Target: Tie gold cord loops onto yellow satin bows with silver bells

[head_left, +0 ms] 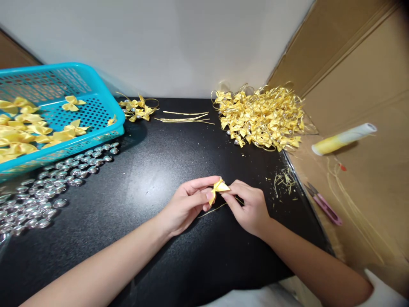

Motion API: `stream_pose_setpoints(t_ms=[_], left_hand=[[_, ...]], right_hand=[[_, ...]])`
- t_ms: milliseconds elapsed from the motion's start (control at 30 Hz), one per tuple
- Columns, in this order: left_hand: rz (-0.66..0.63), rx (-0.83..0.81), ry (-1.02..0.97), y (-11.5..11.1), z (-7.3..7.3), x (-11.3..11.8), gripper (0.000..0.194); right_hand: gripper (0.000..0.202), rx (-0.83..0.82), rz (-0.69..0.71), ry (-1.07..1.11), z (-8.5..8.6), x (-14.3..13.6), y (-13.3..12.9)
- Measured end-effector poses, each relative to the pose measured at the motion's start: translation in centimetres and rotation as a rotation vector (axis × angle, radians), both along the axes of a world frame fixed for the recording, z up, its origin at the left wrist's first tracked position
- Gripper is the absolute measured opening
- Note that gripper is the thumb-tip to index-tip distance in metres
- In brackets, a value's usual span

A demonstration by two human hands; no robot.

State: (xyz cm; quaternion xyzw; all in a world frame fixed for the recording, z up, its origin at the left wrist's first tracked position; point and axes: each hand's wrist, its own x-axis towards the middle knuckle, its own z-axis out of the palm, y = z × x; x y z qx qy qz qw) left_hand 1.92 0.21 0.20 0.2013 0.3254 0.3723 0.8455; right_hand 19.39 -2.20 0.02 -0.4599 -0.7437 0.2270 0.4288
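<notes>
My left hand (188, 202) pinches a yellow ribbon bow (219, 187) between thumb and fingers over the black table. Close on its right, my right hand (251, 204) has its thumb and fingers pressed together at the bow's right tip, on a thin gold cord (212, 210). The cord's loose end trails below the bow toward the lower left. Part of the cord is hidden behind the fingers of my right hand.
A blue basket (110, 102) with yellow bows stands at left, silver beads (47, 185) before it. Behind lie a small bow bunch (139, 108) and cut cords (185, 120). At right are a bow heap (262, 117), cord scraps (284, 181), pink snips (326, 207) and a roll (343, 138).
</notes>
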Motion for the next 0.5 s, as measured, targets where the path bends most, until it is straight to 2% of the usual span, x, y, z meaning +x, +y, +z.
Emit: stream_pose_setpoints(t_ms=[500], left_hand=[[-0.026, 0.027, 0.038, -0.10, -0.11, 0.07, 0.032]], right_hand=[[0.019, 0.052, 0.023, 0.017, -0.19, 0.14, 0.08]])
